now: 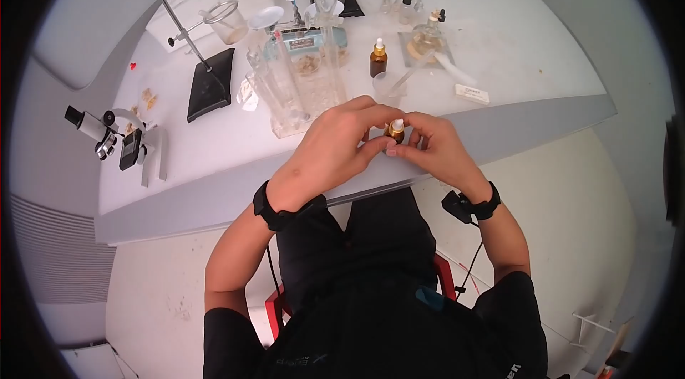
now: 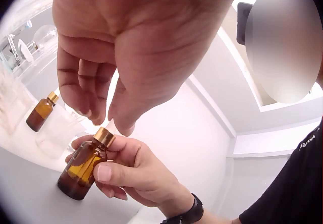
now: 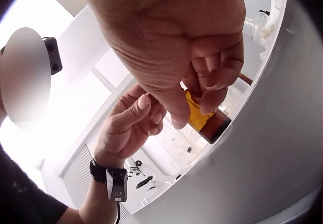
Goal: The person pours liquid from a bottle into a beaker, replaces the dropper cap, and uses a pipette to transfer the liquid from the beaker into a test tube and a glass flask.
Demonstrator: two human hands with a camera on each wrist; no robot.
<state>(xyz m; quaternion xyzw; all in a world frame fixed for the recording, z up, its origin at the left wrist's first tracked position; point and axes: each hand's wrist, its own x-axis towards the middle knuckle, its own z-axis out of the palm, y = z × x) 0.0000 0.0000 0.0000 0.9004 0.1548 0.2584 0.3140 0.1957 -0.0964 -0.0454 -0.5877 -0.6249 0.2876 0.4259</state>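
Note:
A brown glass dropper bottle (image 2: 81, 171) with a gold collar (image 2: 104, 136) and a white rubber bulb stands between both hands, near the table's front edge. My right hand (image 1: 439, 149) grips its glass body, thumb on the near side. With thumb and fingertips, my left hand (image 1: 332, 140) pinches the white bulb (image 1: 398, 124) at the top; these fingers partly cover it in the left wrist view. Dark liquid fills the lower part of the bottle. A second brown dropper bottle (image 1: 379, 62) stands upright farther back on the table.
Behind the hands stand a clear plastic cup (image 1: 389, 84), a clear rack with glassware (image 1: 289, 122) and a blue balance (image 1: 307, 42). An iron stand (image 1: 211, 86) and a microscope (image 1: 132, 140) are at left. An alcohol lamp (image 1: 427, 38) and a small white label block (image 1: 472, 94) are at right.

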